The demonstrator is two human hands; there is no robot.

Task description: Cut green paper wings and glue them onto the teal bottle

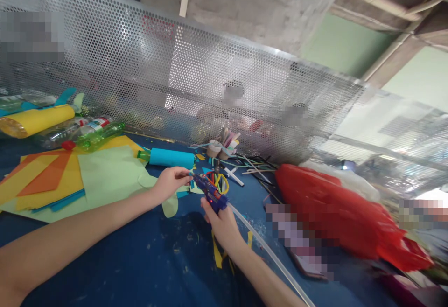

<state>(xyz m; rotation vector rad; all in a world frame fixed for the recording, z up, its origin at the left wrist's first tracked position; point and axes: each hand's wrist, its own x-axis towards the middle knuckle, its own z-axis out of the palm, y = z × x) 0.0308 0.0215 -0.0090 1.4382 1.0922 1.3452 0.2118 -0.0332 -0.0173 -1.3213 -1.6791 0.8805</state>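
Observation:
My right hand (221,225) is wrapped round the handle of a blue hot glue gun (210,190), which has a small red light on its side. A long translucent glue stick (269,251) sticks out of the gun's back end. At the nozzle, my left hand (171,183) is closed in a pinch; what sits between its fingertips is too small to make out. Beneath that hand lie pale green paper cut-outs (170,205). Just behind stands a coil of coloured loops (221,182), and a bottle wrapped in blue paper (171,158) lies further back.
Coloured paper sheets (108,171) cover the left of the blue table (168,269). Behind them lie plastic bottles (100,136) and a yellow-wrapped bottle (38,119). A red plastic bag (332,213) and a phone (297,241) are on the right. A perforated metal screen (210,73) runs along the back.

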